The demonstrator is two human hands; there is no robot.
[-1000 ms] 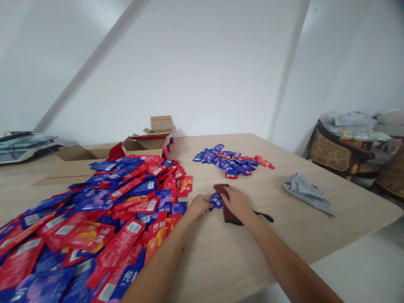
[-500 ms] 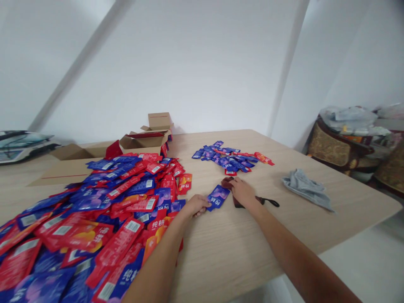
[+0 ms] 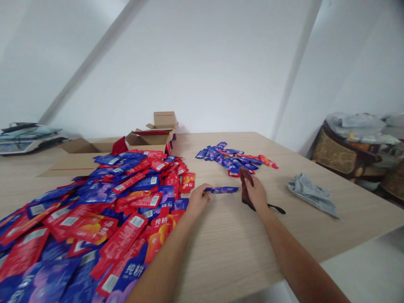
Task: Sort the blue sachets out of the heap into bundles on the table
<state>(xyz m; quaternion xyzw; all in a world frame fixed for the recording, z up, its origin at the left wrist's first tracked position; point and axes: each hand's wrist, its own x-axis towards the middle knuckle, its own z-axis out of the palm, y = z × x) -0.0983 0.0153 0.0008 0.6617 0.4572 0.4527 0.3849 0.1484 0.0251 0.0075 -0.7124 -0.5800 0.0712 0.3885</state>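
Note:
My left hand (image 3: pixel 199 199) pinches one end of a blue sachet (image 3: pixel 223 190), which is turned nearly edge-on to me above the table. My right hand (image 3: pixel 257 194) is closed around a dark brown object (image 3: pixel 244 185) with a black strap loop (image 3: pixel 277 208) trailing from it. The object stands tilted up, its kind unclear, and a small gap parts it from the sachet. To the left spreads a large heap of red and blue sachets (image 3: pixel 123 185). Beyond my hands lies a smaller pile of mostly blue sachets (image 3: pixel 235 160).
Opened cardboard boxes (image 3: pixel 147 141) stand behind the large heap. A crumpled grey cloth (image 3: pixel 311 191) lies on the table (image 3: pixel 227 252) at the right. Past the table's right edge is a patterned chair (image 3: pixel 334 147) loaded with plastic bags. Flat items (image 3: pixel 27 141) are stacked at far left.
The blue sachet has tipped from face-up to nearly edge-on in my left hand. My right hand has drawn the brown object away from it and tilted it up.

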